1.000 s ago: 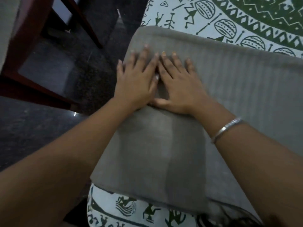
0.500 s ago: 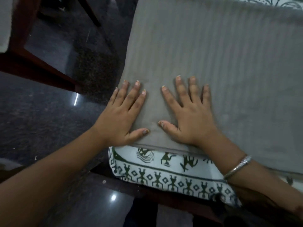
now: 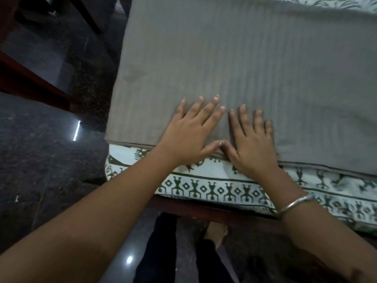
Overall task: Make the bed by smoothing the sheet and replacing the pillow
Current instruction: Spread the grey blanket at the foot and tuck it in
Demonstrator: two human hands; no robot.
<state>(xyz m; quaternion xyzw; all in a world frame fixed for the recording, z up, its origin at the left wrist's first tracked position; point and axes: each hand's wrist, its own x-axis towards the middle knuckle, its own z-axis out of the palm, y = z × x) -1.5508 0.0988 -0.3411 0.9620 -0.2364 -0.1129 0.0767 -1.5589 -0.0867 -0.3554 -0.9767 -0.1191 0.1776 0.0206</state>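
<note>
A: Where the grey cloth (image 3: 244, 58) meets its near edge, both hands lie palm down on it. Entry: left hand (image 3: 189, 137) flat, fingers straight and slightly spread. It grasps nothing.

B: Confirmed. Right hand (image 3: 253, 146) the same: fingers straight, pressed to the fabric, nothing pinched. The thumb tips touch each other at the hem. A thin metal bangle (image 3: 293, 205) sits on the right wrist.

A: Material of the cloth?

B: Matte grey-brown weave with fine lengthwise stripes running near to far. The surface is mostly flat. There is a faint dent far left and soft ripples to the right of the right hand. The near edge is a straight stitched hem and the near left corner is square. I cannot tell whether it is a folded sheet or a flat pillow.

A: Position?

B: It lies on top of the printed sheet (image 3: 224, 190) and covers most of the bed in view. The heels of both hands overhang the hem onto that sheet.

A: Describe the print.

B: White cotton-like ground with dark green block figures and diamonds in a border band. It shows as a strip along the near side, and again at the far right corner. It bulges softly over the mattress edge.

A: Below that?

B: A dark wooden bed frame (image 3: 204, 209), straight-edged. Then a polished dark speckled floor (image 3: 40, 170) with small light reflections. One bare foot (image 3: 216, 231) shows beside dark trousers (image 3: 159, 252). Reddish-brown wooden furniture (image 3: 30, 84) stands at far left.
</note>
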